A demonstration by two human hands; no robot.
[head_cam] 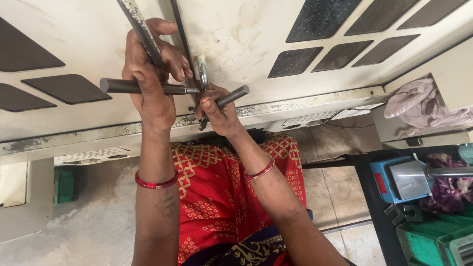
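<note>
Against cream panel (236, 44), T-handle wrench (148, 87) held crosswise. Left hand (150, 74) closed around dark steel bar, thumb over bar; thin rod (140, 29) pinned under fingers. Right hand (219, 111) closed on opposite bar end (235, 94), just below shiny socket shank (202, 71). Judged: steel stiff, fairly heavy, smooth, possibly slippery; best gripped at both bar ends.

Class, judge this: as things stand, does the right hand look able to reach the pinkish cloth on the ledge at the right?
Probably not at once: the right hand grips a dark rod, well apart from the cloth.
</note>
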